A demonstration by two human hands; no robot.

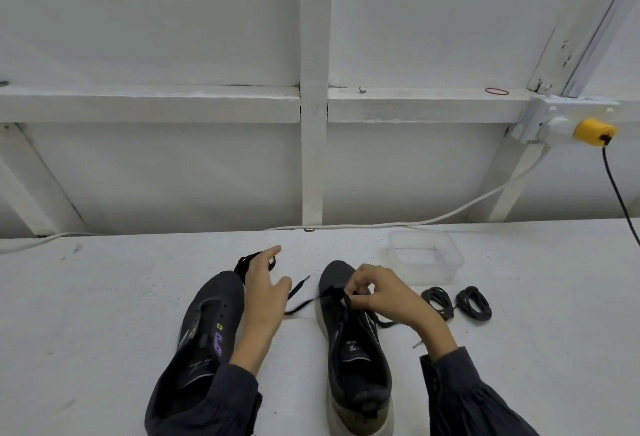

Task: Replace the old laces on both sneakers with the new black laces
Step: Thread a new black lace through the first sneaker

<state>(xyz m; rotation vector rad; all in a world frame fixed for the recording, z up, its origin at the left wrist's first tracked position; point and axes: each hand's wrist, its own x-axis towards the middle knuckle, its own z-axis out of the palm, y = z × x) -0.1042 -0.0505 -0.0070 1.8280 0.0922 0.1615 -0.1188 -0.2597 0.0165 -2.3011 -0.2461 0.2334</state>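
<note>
Head | left hand [263, 283] fingers loosely spread, gripping nothing | right hand [381, 293] pinches lace [301, 305] | clear tub [458, 262] behind coiled laces [438, 301]

Figure: white worktop [104, 297] against a white timber-framed wall [156, 19]; yellow plug [593, 132] in socket [550, 123]; white cable [363, 226] along the base.

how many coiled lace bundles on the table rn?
2. The left bundle lies right of the right sneaker; the right bundle sits beside it. Both lie in front of the clear tub. The right hand pinches a loose lace, not counted. None seem hidden.
</note>
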